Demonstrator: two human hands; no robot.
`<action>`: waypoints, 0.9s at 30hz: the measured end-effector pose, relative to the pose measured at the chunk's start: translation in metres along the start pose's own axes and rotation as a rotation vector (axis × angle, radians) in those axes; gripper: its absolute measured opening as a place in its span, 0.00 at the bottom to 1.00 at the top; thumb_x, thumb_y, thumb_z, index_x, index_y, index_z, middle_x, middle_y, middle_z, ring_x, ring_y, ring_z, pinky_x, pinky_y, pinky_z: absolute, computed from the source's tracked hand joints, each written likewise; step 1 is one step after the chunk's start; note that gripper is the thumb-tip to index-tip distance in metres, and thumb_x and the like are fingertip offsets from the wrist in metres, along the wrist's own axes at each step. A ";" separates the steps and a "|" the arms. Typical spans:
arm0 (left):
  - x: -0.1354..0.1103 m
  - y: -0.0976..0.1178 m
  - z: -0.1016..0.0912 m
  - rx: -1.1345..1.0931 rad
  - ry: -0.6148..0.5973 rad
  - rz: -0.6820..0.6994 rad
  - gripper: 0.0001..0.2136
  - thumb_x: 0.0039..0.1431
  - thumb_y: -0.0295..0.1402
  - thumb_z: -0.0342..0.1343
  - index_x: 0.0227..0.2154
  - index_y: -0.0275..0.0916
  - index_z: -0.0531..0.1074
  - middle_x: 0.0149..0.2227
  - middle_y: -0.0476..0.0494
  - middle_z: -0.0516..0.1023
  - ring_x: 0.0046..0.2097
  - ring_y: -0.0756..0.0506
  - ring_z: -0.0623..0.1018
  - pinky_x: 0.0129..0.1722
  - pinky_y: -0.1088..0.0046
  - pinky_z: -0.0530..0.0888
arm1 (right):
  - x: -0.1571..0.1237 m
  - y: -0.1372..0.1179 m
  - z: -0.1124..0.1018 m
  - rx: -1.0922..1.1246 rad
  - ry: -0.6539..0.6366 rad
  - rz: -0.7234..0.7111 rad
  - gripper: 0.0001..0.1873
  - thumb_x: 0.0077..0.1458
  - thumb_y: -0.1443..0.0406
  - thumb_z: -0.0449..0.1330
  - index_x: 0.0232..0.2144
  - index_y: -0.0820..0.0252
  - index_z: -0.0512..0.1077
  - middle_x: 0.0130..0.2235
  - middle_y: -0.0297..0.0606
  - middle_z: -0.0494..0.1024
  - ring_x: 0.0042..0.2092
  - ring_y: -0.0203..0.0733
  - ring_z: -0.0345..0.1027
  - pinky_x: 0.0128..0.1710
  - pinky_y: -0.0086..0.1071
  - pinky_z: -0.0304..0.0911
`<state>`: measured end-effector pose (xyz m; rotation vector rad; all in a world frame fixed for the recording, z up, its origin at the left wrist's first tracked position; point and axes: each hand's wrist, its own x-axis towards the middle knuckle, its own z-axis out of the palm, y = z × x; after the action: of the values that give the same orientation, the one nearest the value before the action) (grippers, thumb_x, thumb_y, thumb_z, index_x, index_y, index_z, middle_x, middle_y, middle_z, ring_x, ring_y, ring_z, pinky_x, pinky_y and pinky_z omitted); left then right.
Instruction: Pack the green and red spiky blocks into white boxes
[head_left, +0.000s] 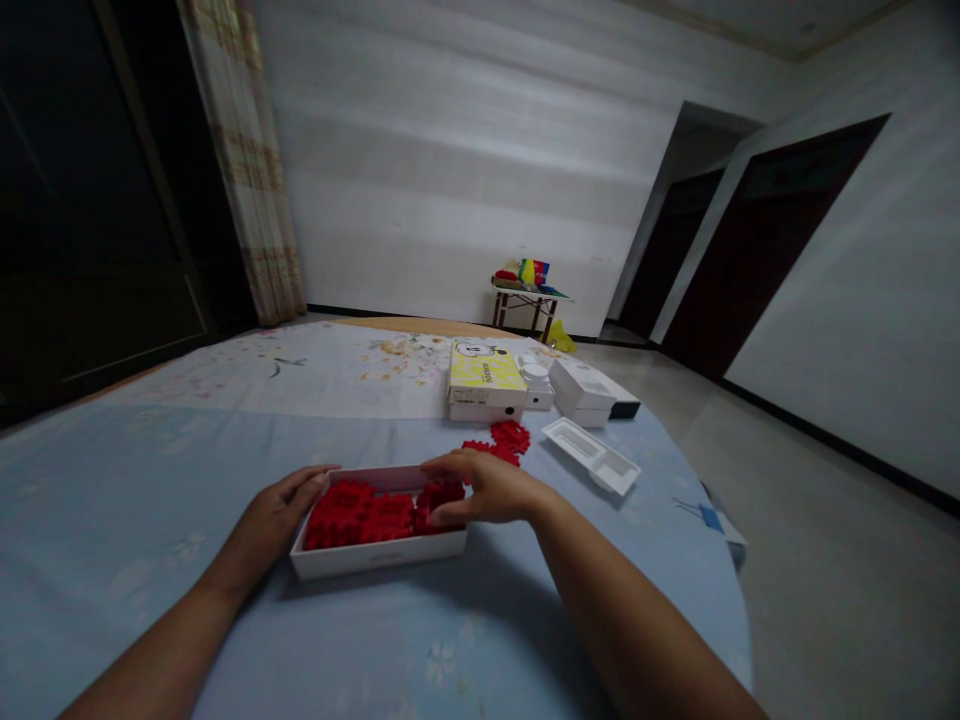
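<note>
A shallow white box [375, 553] lies on the blue bedsheet in front of me, filled with red toothed plastic pieces [352, 515]. My left hand [281, 510] rests against the box's left end, fingers curled on its rim. My right hand [484, 487] reaches over the box's right end, its fingers pinched on a red piece [441, 494] at that end. A small heap of loose red pieces [506, 440] lies on the sheet just beyond my right hand.
Further back on the bed stand a yellow box [484, 372], white boxes [589, 390] and a white plastic insert tray [592, 455]. The bed's right edge drops to a grey floor. A small table [529, 300] with colourful things stands by the far wall.
</note>
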<state>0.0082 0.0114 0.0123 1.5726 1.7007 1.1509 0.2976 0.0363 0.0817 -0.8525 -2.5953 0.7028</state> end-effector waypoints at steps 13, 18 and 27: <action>0.001 0.002 -0.003 0.207 0.048 0.225 0.19 0.50 0.48 0.48 0.36 0.42 0.75 0.47 0.43 0.72 0.51 0.43 0.69 0.56 0.64 0.61 | -0.003 0.007 0.010 -0.115 0.060 -0.022 0.19 0.48 0.59 0.60 0.45 0.55 0.71 0.41 0.39 0.75 0.44 0.44 0.67 0.44 0.35 0.58; 0.009 -0.010 -0.003 0.284 -0.017 0.235 0.21 0.48 0.52 0.49 0.35 0.42 0.75 0.49 0.41 0.71 0.53 0.41 0.67 0.57 0.60 0.59 | -0.003 0.007 0.012 -0.108 0.069 -0.047 0.18 0.48 0.60 0.60 0.43 0.56 0.72 0.40 0.40 0.75 0.43 0.43 0.67 0.43 0.34 0.58; 0.007 -0.006 -0.007 0.350 -0.103 0.265 0.20 0.44 0.52 0.53 0.33 0.43 0.74 0.52 0.41 0.68 0.54 0.40 0.67 0.56 0.59 0.60 | -0.006 0.036 -0.004 0.125 0.335 0.122 0.18 0.50 0.60 0.58 0.44 0.57 0.71 0.43 0.38 0.75 0.44 0.40 0.68 0.44 0.33 0.61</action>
<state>-0.0022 0.0170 0.0123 2.0858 1.7311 0.9042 0.3207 0.0586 0.0645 -1.0005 -2.1964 0.6813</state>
